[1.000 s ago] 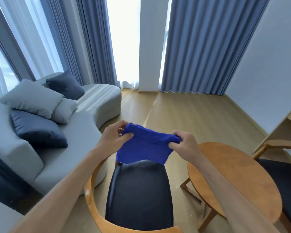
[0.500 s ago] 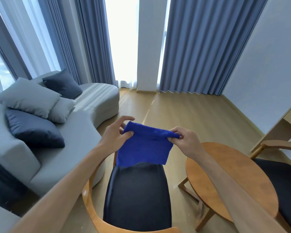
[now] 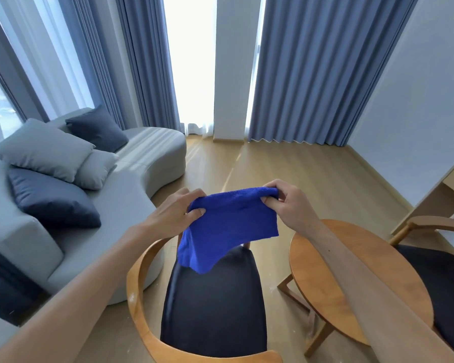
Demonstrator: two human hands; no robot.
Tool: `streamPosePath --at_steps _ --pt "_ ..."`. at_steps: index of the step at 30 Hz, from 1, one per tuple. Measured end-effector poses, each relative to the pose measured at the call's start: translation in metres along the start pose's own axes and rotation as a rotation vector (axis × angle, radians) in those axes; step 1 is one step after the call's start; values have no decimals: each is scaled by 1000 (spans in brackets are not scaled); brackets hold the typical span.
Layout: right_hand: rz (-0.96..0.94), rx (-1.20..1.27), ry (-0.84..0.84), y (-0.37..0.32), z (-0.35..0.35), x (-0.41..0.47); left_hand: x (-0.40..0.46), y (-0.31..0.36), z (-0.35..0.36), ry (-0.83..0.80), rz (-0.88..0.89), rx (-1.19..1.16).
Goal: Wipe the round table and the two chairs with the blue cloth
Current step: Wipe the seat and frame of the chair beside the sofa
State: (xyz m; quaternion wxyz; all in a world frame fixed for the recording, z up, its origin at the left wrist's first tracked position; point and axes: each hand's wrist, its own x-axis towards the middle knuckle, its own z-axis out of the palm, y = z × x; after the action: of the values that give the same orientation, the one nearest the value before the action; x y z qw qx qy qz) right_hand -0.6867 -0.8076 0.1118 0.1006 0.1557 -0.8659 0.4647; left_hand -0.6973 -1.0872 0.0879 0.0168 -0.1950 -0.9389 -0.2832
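My left hand (image 3: 174, 213) and right hand (image 3: 286, 205) pinch the blue cloth (image 3: 228, 226) over the near chair (image 3: 212, 305), round table (image 3: 323, 271) right, grey sofa (image 3: 89, 205) left.

no readable text, no labels, no brands, no numbers anywhere in view

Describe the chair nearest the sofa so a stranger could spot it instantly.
Start at the long grey curved sofa on the left. Right beside its rounded end stands the wooden armchair with a black padded seat, directly under the held bright blue cloth. Its twin sits beyond the round wooden table.
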Motion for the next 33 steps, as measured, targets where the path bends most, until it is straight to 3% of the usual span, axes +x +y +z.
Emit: streamPosePath --at_steps 3,7,11,16,21,27,33 --pt "-36 0 21 -10 3 5 -1 -2 1 41 -20 15" --pt "-108 -61 -80 -29 10 14 2 6 4 -24 -79 93" --pt "-171 -62 -200 -49 20 24 8 47 -2 -49 -2 -298" --pt "-94 -1 -116 -47 12 27 15 71 -12 100 41 -298" --pt "121 -230 -456 -21 7 6 16 80 -11 143 -9 -425" --pt "79 -173 -52 -14 -12 3 15 62 -22 50 -14 -318" --pt "-33 -281 -72 -24 -20 10 10 46 -26 79 0 -212"
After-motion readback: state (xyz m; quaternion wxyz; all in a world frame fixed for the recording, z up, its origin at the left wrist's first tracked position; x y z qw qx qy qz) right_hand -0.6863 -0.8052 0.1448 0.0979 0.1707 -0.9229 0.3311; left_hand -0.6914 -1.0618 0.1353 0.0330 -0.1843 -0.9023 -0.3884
